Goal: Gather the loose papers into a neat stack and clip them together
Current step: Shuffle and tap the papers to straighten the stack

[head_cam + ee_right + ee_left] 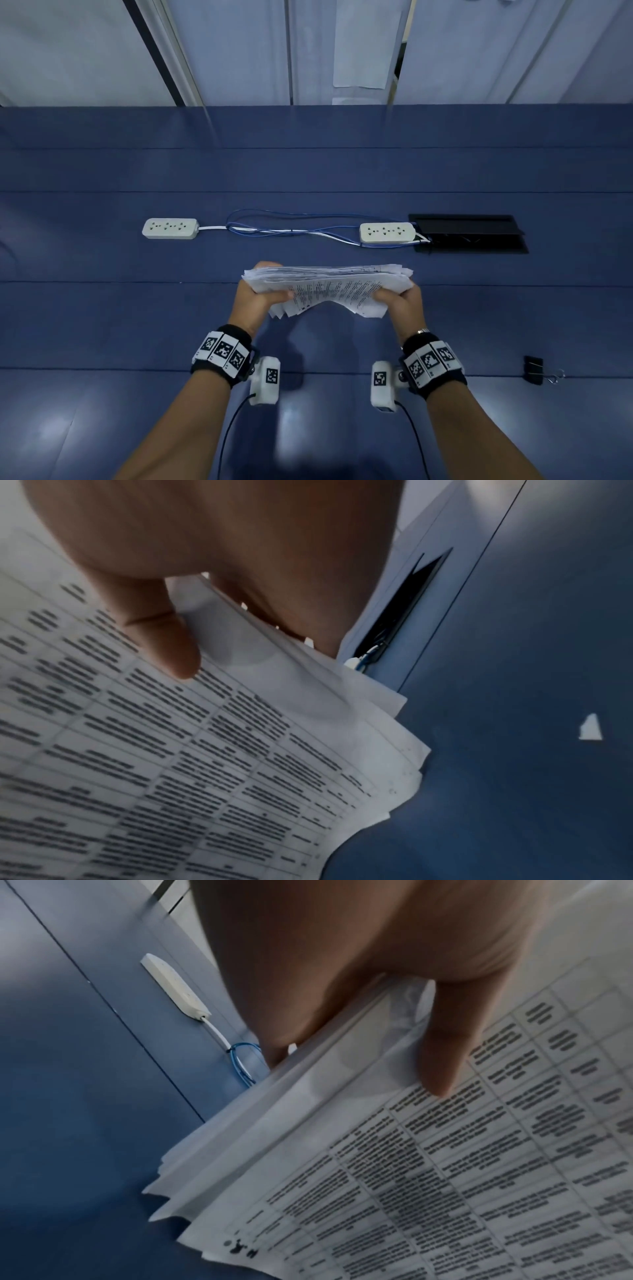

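Both hands grip one paper stack [329, 286] above the table [102, 308]: left hand [255, 298] and right hand [400, 301] each pinch an end, thumb on top. Sheet edges uneven; binder clip [533, 369] lies apart at right.

Both forearms reach forward side by side, each with a marker band at the wrist, the left hand [255, 296] and the right hand [402, 301] raised with thumbs toward the wearer, while the fingers beyond are mostly hidden, probably curled in a grip.
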The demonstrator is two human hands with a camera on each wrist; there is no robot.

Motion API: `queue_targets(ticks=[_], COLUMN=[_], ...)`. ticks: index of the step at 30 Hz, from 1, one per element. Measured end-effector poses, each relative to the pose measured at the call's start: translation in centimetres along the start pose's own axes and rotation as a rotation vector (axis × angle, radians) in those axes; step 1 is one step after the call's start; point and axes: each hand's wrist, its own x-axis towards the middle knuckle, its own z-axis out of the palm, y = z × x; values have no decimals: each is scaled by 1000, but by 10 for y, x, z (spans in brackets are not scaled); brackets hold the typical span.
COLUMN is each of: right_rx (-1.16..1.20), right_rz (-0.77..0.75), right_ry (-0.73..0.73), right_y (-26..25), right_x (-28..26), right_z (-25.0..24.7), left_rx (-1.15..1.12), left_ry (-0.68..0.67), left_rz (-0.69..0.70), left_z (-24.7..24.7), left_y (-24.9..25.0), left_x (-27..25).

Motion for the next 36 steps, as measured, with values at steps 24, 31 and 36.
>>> queue_targets(ticks=[24, 31, 36], right_rx=[-65, -53, -16], right_rz=[-138, -183, -202], right_ry=[-90, -50, -76], right_y=[-10, -14, -10], right_x=[10, 7, 8], right_z=[11, 15, 11], left_rx=[39, -112, -131], left_ry=[-44, 32, 6], left_rz=[88, 143, 182], left_z=[6, 14, 14], left_y=[11, 30, 30], left_x=[8, 6, 6])
